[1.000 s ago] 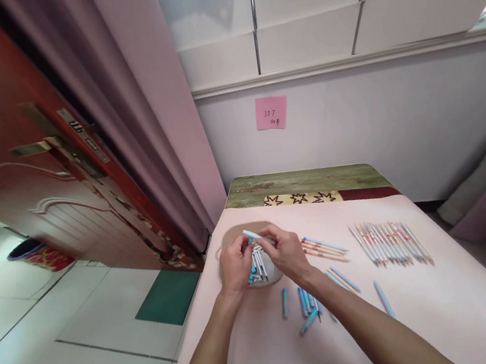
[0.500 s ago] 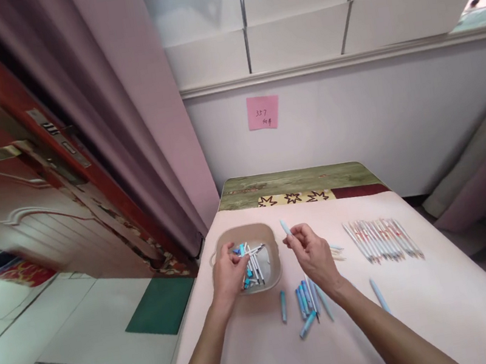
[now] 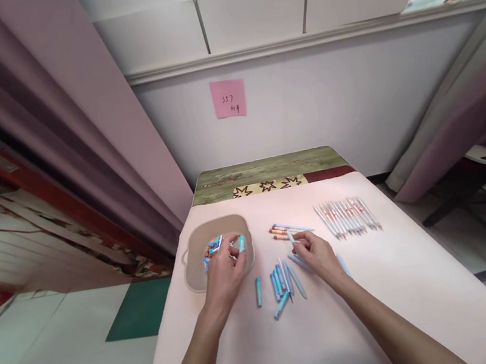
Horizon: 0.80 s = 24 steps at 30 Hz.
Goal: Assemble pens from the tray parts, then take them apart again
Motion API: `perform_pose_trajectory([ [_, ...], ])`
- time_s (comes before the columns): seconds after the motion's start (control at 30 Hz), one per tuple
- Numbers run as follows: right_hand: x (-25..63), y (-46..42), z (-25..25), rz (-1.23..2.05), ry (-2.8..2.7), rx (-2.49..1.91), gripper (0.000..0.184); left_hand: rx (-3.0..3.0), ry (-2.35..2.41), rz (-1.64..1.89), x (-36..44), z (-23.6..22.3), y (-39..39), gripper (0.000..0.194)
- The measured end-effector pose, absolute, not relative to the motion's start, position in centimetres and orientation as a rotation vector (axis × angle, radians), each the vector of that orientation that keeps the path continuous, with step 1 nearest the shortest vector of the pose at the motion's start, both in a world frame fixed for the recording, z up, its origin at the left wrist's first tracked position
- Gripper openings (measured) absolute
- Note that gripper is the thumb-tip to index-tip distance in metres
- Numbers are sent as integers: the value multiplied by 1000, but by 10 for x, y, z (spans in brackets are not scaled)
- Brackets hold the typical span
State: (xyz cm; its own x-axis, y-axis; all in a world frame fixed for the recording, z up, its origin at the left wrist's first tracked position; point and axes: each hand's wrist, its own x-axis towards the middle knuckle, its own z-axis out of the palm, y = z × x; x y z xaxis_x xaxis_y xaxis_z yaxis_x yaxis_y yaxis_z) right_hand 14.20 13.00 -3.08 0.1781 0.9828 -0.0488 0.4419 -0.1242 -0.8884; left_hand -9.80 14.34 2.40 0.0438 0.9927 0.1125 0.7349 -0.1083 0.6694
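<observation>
A right hand (image 3: 317, 251) grips a slim pale-blue pen barrel (image 3: 291, 237) at the frame's lower centre, as the left hand (image 3: 222, 270) pinches a short turquoise cylindrical stick (image 3: 241, 244) over a rounded beige basin (image 3: 193, 263).

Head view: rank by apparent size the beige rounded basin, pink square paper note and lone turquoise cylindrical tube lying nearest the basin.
1. Beige rounded basin, partly behind the left hand
2. Pink square paper note
3. Turquoise cylindrical tube
</observation>
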Motion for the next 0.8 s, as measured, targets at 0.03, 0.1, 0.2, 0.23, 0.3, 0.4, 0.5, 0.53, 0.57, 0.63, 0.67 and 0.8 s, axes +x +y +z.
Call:
perform_pose_trajectory([
  [0.03, 137, 130, -27, 912, -1378, -1644, 25, 1903, 1778, 774, -96, 24, 144, 38],
  [0.1, 121, 133, -18, 970, -1414, -1544, 25, 1874, 1890, 742, -102, 21, 149, 37],
  [0.2, 94, 140, -2, 1045, -1484, -1426, 24, 1784, 1974, 781, -118, 19, 154, 34],
  [0.23, 89, 143, 2, 1060, -1496, -1397, 25, 1760, 1972, 815, -121, 20, 153, 34],
  [0.3, 89, 149, 5, 1066, -1496, -1362, 26, 1732, 1914, 874, -119, 24, 146, 34],
  [0.4, 116, 151, -5, 912, -1534, -1495, 25, 1727, 1679, 876, -92, 25, 127, 34],
  [0.5, 152, 140, -26, 702, -1679, -1780, 16, 1794, 1464, 743, -54, 11, 107, 31],
  [0.53, 161, 135, -33, 688, -1725, -1824, 13, 1824, 1465, 680, -43, 4, 103, 28],
  [0.57, 168, 130, -40, 687, -1773, -1841, 11, 1862, 1468, 629, -33, -4, 101, 27],
  [0.63, 175, 125, -48, 674, -1836, -1831, 11, 1913, 1480, 539, -21, -18, 100, 26],
  [0.67, 175, 125, -50, 642, -1849, -1834, 14, 1934, 1492, 514, -19, -23, 101, 26],
  [0.8, 171, 147, -51, 376, -1894, -1965, 16, 1959, 1534, 488, -21, -27, 106, 24],
])
